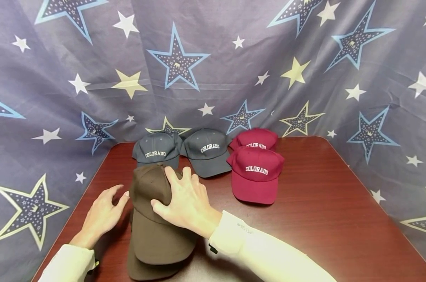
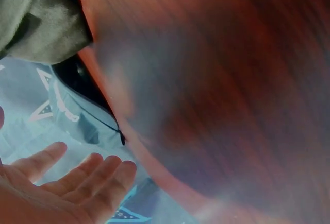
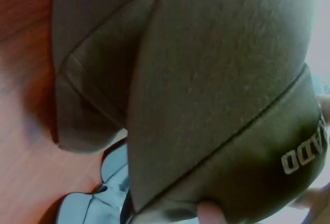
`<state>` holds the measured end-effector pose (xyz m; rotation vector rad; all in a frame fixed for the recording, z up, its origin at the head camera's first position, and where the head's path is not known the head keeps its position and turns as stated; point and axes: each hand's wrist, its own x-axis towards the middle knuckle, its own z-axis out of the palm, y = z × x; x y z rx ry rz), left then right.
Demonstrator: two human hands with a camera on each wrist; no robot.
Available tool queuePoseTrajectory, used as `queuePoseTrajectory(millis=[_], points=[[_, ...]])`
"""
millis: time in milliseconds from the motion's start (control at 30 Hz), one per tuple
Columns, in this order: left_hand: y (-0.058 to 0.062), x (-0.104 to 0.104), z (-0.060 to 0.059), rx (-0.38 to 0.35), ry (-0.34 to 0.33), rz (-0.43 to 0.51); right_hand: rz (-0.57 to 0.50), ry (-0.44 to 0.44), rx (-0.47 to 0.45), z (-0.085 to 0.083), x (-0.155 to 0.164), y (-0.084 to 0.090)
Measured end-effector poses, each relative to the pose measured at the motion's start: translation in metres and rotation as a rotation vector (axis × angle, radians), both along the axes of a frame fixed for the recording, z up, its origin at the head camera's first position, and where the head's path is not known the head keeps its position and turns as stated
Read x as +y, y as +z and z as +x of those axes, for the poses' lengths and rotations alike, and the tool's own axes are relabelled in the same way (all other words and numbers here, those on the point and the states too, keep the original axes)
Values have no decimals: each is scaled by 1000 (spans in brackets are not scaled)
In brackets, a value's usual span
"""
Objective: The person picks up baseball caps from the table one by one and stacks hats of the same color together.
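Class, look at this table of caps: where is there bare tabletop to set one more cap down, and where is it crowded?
The widest bare stretch of the table lies right of the red caps, out to the right edge. A smaller patch lies between the right hand and the front red cap. It is crowded at the back, round the grey caps, and near left, round the brown caps and left hand.

Head view looks forward and down over the whole surface [image 1: 322,219]; both wrist views sit close, blurred, sharing the brown cap [image 1: 153,219] and surface edge.
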<state>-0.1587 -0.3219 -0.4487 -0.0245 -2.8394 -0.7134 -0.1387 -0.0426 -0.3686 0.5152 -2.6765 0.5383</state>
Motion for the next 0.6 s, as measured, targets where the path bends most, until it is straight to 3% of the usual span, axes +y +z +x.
queuePoseTrajectory(millis=[167,600], points=[[-1,-2,0,-3,5,4,50,7,14,-2,-8,-15],[-5,-11,0,-22,21,2,184,108,-92,-4,-10,-41]])
